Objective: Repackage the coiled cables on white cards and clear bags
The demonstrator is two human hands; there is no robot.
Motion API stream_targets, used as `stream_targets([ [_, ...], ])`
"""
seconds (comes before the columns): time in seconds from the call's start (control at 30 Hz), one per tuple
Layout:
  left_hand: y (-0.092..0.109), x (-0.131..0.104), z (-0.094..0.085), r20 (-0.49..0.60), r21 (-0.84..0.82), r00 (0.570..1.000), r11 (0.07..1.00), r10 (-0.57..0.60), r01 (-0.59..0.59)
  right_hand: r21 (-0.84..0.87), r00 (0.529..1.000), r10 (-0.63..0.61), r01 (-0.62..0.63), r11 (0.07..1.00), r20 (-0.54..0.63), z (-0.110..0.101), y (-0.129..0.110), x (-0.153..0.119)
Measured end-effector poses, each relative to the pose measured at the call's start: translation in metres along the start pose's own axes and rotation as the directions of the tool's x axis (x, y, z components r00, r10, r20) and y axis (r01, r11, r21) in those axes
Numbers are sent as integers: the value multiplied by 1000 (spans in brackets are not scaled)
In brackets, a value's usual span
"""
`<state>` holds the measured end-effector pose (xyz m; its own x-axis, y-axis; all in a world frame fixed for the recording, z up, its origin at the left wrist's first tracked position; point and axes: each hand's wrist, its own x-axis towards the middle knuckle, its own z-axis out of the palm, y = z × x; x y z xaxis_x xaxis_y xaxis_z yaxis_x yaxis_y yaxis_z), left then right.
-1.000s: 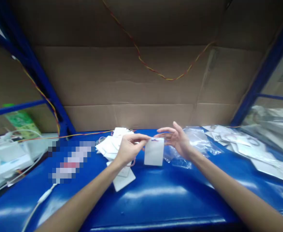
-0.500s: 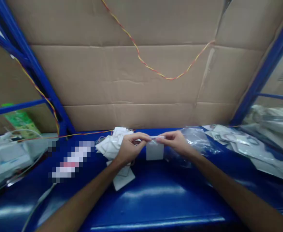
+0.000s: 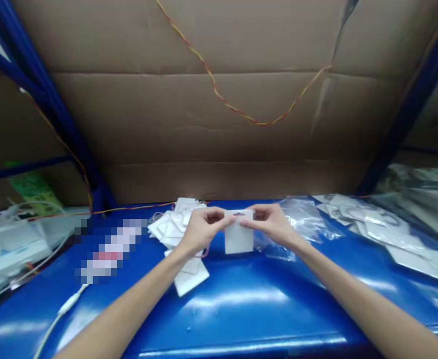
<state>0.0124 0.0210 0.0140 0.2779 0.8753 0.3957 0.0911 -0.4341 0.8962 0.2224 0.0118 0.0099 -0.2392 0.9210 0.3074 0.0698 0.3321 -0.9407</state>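
Observation:
A small white card (image 3: 238,240) with a dark slot near its top edge is held up over the blue table. My left hand (image 3: 203,227) pinches its upper left corner between thumb and fingers. On the opposite side, my right hand (image 3: 273,222) grips the upper right corner the same way. Whether a clear sleeve covers the card I cannot tell. Left of my left hand lies a pile of white cards (image 3: 170,227), with loops of thin cord among them. Clear plastic bags (image 3: 304,219) lie just beyond my right hand.
White flat packets (image 3: 375,219) are spread at the right. A pixelated strip (image 3: 110,252) with a white cable (image 3: 67,304) lies on the left, near a white box (image 3: 22,249) and a green bottle (image 3: 34,189). Cardboard (image 3: 219,139) with a twisted red-yellow wire (image 3: 248,117) stands behind the blue table (image 3: 237,319).
The card's upper edge has tipped so more of its face and the slot show. Both hands keep their pinch, almost in place. The table looks brighter and the cardboard darker.

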Motion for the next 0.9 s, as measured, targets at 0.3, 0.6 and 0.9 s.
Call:
stream_targets([
  [0.3,0,6,-11,33,-128,990,982,-136,139,97,997,77,-79,992,24,-2,0,2],
  [0.6,5,9,-23,136,-167,972,962,-194,216,97,988,5,-21,995,153,-12,-5,4],
  [0.9,2,10,-21,72,-156,979,968,-189,198,105,1000,-16,18,994,-26,-8,14,11],
])
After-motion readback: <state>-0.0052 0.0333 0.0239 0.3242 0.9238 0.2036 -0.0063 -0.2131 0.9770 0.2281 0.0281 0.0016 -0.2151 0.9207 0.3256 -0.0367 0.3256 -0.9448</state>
